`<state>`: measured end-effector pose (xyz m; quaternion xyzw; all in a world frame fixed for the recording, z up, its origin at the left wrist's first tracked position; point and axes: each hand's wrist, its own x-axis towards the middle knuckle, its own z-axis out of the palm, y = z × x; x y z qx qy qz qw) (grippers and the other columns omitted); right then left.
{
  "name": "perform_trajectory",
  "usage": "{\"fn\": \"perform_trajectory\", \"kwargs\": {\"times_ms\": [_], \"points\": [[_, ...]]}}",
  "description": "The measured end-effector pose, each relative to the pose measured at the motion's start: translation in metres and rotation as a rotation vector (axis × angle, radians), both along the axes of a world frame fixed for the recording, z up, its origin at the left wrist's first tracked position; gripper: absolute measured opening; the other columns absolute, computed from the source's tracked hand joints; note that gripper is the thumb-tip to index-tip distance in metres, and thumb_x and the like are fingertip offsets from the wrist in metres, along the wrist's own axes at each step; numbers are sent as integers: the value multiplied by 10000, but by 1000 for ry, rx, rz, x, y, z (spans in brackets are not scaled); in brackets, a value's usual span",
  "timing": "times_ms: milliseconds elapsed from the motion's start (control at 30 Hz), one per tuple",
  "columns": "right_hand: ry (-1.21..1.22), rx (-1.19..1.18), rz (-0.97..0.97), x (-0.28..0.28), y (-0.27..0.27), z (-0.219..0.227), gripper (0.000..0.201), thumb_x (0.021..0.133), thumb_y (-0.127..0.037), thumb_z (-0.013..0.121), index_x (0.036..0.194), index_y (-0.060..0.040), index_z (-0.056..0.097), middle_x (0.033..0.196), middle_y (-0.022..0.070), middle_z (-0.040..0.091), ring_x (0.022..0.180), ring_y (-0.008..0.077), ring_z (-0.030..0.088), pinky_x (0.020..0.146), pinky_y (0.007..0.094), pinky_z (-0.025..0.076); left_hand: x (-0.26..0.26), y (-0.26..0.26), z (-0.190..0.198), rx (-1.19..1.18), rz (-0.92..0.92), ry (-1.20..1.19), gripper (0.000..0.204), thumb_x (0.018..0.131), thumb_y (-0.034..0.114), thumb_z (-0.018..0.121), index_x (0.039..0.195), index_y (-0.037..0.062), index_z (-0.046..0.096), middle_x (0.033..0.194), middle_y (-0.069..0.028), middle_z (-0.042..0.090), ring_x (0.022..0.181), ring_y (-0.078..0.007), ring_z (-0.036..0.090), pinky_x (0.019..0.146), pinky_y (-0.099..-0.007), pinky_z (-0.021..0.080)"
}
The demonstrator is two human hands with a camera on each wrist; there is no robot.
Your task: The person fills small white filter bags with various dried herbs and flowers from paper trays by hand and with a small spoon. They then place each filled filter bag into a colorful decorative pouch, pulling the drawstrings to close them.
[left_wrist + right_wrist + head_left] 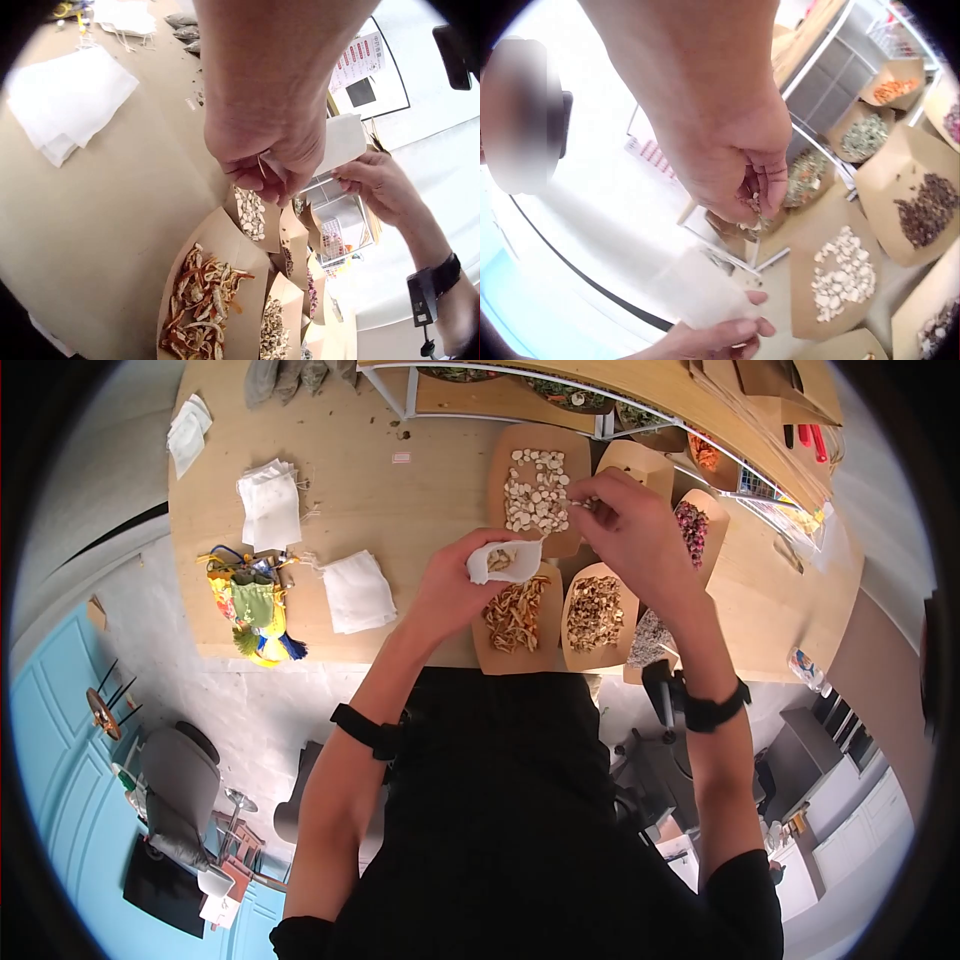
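My left hand [452,582] grips a small white cloth pouch [527,566] by its side, the mouth facing up and some pale pieces lying inside. To the right of the pouch, my right hand [632,525] pinches a few small dried bits [754,208] between thumb and fingertips. Beneath and between the hands, a brown paper tray [498,448] holds white chopped pieces [843,274]. Orange-brown dried strips [201,304] fill another tray nearer the body. Beside it are light brown chopped pieces [594,614].
Flat white pouches [360,592] and a stack of more [270,505] lie to the left, near colourful tasselled pouches [250,600]. A tray of dark pink buds [692,532] stands at right. A white-framed wooden shelf [640,402] spans the back, with filled trays under it.
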<state>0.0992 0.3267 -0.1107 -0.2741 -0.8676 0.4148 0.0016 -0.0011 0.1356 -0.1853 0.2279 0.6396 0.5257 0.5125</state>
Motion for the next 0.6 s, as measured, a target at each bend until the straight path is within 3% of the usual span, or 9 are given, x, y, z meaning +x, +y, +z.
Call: {"fn": "perform_trajectory", "kwargs": {"times_ms": [167,267,333,600], "points": [[107,104,178,0,-15,59,129,794,-10,644,920,-3,621,874,123,597,784,308,630,682,371,518,-1,14,-1,0,-43,16,416,790,-68,626,1191,40,613,1086,-37,659,1021,-109,605,888,-264,480],[156,241,330,-2,-22,67,148,822,-33,674,963,-40,630,924,80,610,767,265,630,668,342,524,2,20,2,51,-18,85,403,777,-21,707,1160,68,623,1040,-77,695,948,-172,660,829,-309,527],[77,249,419,-2,-25,65,248,699,31,632,942,4,588,920,126,571,909,306,610,748,379,523,3,22,8,81,-39,88,412,775,-21,714,1164,73,621,1044,-79,696,944,-175,660,829,-308,525],[139,175,353,2,-31,64,250,718,23,630,960,-3,574,891,129,578,883,325,612,737,396,520,6,24,14,102,-49,91,428,774,-28,710,1180,71,615,1071,-84,684,973,-176,650,842,-307,518]]}}
